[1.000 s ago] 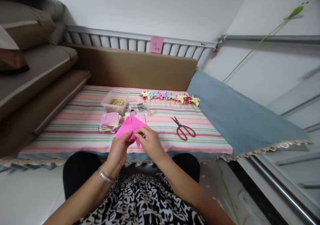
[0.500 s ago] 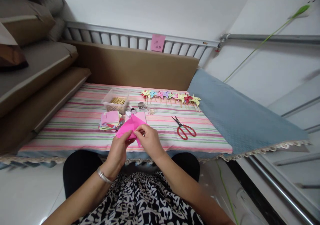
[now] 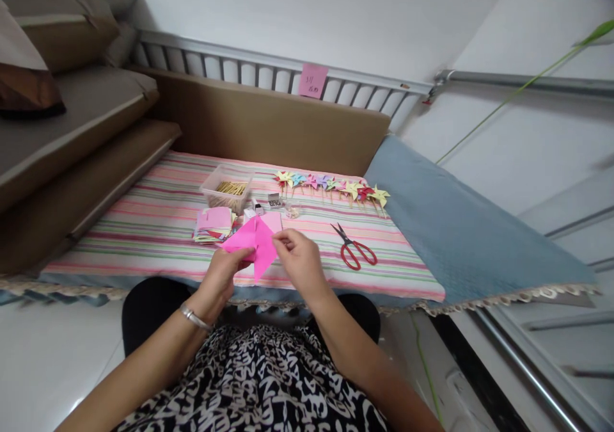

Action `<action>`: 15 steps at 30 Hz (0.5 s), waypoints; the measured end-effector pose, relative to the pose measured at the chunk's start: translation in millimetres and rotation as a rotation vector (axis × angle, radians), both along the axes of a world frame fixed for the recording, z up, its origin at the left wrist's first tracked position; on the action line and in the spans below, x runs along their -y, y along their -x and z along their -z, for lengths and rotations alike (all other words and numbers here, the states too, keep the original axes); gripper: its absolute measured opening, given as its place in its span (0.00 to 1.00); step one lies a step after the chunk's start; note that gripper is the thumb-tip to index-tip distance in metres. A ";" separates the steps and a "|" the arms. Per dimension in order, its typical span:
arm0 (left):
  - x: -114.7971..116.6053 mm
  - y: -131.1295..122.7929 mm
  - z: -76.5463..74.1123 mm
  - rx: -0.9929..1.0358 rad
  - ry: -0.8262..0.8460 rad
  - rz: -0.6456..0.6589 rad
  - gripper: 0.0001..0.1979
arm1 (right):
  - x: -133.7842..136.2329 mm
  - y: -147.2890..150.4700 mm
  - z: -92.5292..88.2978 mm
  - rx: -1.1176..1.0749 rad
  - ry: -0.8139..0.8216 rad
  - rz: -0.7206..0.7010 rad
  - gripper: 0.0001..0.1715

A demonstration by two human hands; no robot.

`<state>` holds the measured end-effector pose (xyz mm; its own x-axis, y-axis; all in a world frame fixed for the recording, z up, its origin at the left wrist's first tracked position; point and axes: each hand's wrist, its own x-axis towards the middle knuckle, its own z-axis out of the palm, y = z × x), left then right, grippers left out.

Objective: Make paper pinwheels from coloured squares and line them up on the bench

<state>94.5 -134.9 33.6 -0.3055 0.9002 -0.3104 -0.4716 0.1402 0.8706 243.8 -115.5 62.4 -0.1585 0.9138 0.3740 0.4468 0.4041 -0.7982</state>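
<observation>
A bright pink sheet of paper (image 3: 263, 243), cut and partly folded, is held above the table's front part. My left hand (image 3: 225, 267) grips its lower left side, thumb on top and fingers beneath. At the sheet's right corner, my right hand (image 3: 303, 259) has thumb and forefinger pinched together on its edge. Behind the sheet lie a paler pink paper (image 3: 274, 221) and a small black-and-white item (image 3: 258, 208). A stack of coloured paper squares (image 3: 213, 217) is left of it, and red-handled scissors (image 3: 355, 253) lie to the right with their blades slightly apart.
A clear plastic box (image 3: 211, 192) of wooden sticks stands behind the paper stack. Several finished pinwheels (image 3: 352, 190) line the back right of the striped cloth (image 3: 158, 227). A small grey box (image 3: 274, 200) and a clear dish (image 3: 293, 212) sit mid-table. Cushions (image 3: 96, 105) rise at left.
My right hand has gone from the paper's middle to its right corner. The pink sheet now lies more spread out, while my left hand keeps its grip. The whole view has shifted slightly.
</observation>
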 end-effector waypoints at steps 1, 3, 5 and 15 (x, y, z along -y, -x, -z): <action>-0.9 1.1 0.0 -0.004 0.000 0.016 0.16 | -2.4 -4.5 -4.0 -0.007 -0.023 0.036 0.06; -2.0 1.8 -0.7 -0.023 0.012 0.046 0.17 | -8.9 -11.7 -9.5 0.018 -0.053 0.089 0.07; -2.1 0.3 -1.7 -0.045 0.038 0.086 0.17 | -16.1 -14.8 -10.2 0.064 -0.002 0.076 0.13; 5.2 -10.4 4.0 -0.064 0.055 0.248 0.10 | -20.7 -2.6 1.6 -0.006 0.388 -0.221 0.41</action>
